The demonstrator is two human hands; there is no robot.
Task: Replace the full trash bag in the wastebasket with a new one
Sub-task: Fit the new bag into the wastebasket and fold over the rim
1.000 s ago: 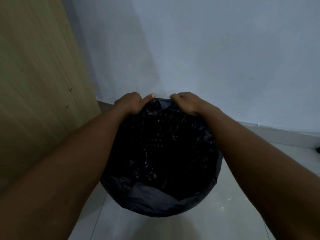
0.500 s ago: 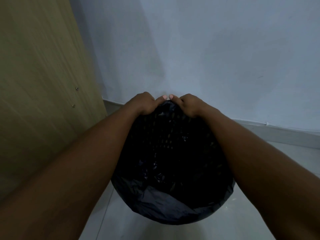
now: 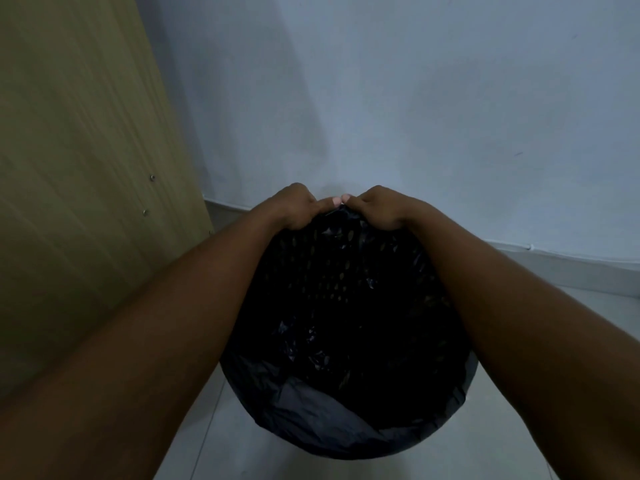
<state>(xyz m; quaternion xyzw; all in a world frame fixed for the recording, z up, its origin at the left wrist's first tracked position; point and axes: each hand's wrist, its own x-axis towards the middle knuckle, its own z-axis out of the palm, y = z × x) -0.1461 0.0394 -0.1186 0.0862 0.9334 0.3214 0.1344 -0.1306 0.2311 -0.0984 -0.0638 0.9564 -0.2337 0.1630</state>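
A round black wastebasket [image 3: 346, 278] with a perforated wall stands on the floor below me. A black trash bag [image 3: 311, 414] lines it, its edge folded over the near rim. My left hand [image 3: 294, 207] and my right hand [image 3: 377, 207] meet at the far rim, thumbs touching. Both hands have curled fingers that pinch the bag's edge there. The inside of the basket is dark, with crumpled bag plastic at the bottom.
A wooden panel [image 3: 79, 161] rises close on the left. A pale wall [image 3: 415, 98] stands right behind the basket, with a baseboard [image 3: 571, 268] along its foot. Light floor tiles [image 3: 571, 341] lie around the basket.
My hands slid toward each other along the far rim until the thumbs touch. The view moved closer to the basket.
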